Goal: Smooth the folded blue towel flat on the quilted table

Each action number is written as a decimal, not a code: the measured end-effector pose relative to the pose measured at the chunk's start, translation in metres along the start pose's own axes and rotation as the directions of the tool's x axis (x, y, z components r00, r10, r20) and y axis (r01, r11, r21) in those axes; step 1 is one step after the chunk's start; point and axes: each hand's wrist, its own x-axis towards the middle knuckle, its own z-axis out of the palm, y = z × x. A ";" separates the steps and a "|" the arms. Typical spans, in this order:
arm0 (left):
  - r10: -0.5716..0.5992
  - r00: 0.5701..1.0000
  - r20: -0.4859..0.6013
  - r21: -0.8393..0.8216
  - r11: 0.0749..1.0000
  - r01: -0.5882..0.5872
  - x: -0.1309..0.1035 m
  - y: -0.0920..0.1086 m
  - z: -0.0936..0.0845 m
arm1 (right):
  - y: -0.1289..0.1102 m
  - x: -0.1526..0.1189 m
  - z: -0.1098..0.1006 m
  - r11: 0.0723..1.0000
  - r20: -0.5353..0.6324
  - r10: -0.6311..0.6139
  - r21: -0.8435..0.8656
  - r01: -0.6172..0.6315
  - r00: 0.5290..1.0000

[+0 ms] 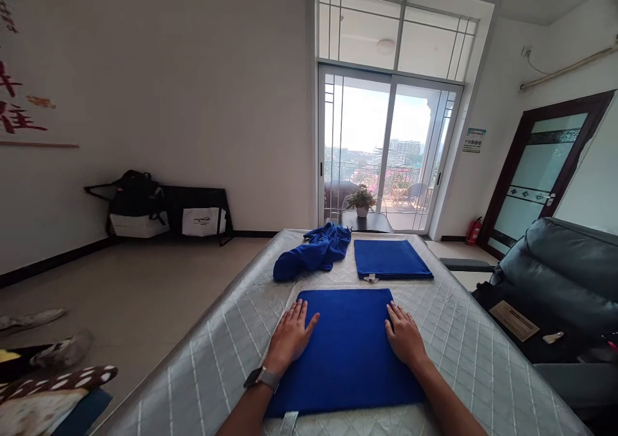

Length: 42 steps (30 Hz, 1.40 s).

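A flat blue cloth (347,352) lies squared on the quilted mattress in front of me, with a white label (289,422) sticking out at its near left edge. My left hand (291,336) rests flat on the cloth's left edge, fingers stretched out. On the opposite edge lies my right hand (403,334), also flat with its fingers extended. Beyond them is a second flat blue cloth (392,258), with a small white tag at its near edge. To its left sits a crumpled blue cloth (313,250).
The silver-grey mattress (203,359) bears all the cloths. A dark armchair (555,275) stands on the right. Behind the mattress are a potted plant (362,201) and sliding glass doors (386,146). A black rack (193,198) with bags stands by the left wall.
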 end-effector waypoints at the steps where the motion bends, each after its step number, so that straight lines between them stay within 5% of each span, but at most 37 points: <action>1: 0.005 1.000 -0.004 0.000 1.000 -0.005 0.000 0.000 0.000 | 0.000 0.000 -0.001 1.000 -0.005 -0.004 0.000 0.004 1.000; 9: 0.019 1.000 -0.019 -0.008 1.000 -0.019 -0.001 -0.004 0.000 | 0.001 -0.014 -0.002 0.999 0.133 -0.035 0.011 0.034 0.991; 15: -0.020 0.999 -0.039 0.027 0.999 0.021 -0.006 0.006 -0.022 | 0.000 -0.018 -0.003 0.999 0.180 -0.036 0.044 0.029 0.983; 20: 0.121 0.993 0.007 -0.061 0.991 -0.121 -0.011 0.072 -0.033 | 0.001 -0.017 -0.001 0.996 0.177 -0.032 0.085 0.017 0.984; 25: 0.398 0.914 0.075 -0.184 0.907 -0.380 -0.011 0.164 -0.024 | 0.004 -0.016 0.003 0.995 0.159 -0.051 0.088 0.037 0.986; 29: 0.462 0.885 0.053 -0.191 0.875 -0.445 -0.001 0.198 -0.012 | 0.005 -0.018 0.003 0.995 0.160 -0.076 0.073 0.065 0.984; 34: 0.381 0.918 0.108 -0.118 0.922 -0.369 0.003 0.173 -0.004 | 0.004 -0.017 0.001 0.994 0.156 -0.055 0.097 0.040 0.986; 42: 0.144 0.973 0.182 0.039 0.987 -0.154 -0.011 0.051 -0.019 | 0.003 -0.017 0.004 0.996 0.148 -0.044 0.089 0.031 0.988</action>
